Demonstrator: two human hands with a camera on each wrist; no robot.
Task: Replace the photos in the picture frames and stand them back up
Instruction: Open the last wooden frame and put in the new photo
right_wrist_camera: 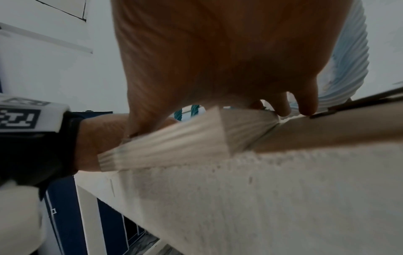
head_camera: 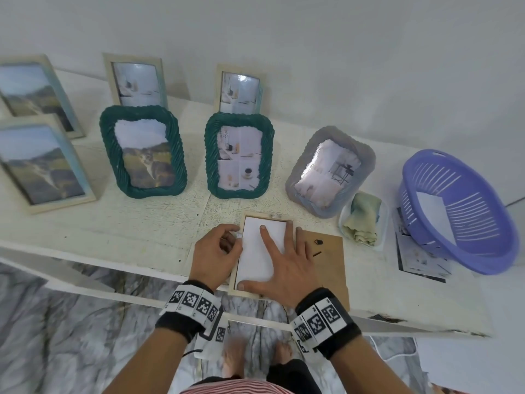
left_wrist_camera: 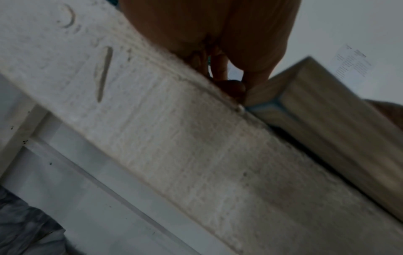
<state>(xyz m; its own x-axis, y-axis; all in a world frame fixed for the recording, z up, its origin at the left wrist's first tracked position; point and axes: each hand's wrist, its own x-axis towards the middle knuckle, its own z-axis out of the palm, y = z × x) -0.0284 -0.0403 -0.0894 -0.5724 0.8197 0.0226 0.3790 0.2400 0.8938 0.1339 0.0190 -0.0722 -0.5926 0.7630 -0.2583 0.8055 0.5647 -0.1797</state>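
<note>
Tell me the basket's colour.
Purple basket, at the table's right end; clearest in the head view.

Obscured and cropped areas

The right hand (head_camera: 287, 268) covers part of the white sheet (head_camera: 255, 251); the leftmost frames (head_camera: 28, 92) are cut off; both wrist views are blurred.

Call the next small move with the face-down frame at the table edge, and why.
Probably pick up the brown backing board and lay it over the white photo back. The right hand presses the sheet flat inside the pale frame, the left hand steadies its edge, and the board lies loose beside it.
</note>
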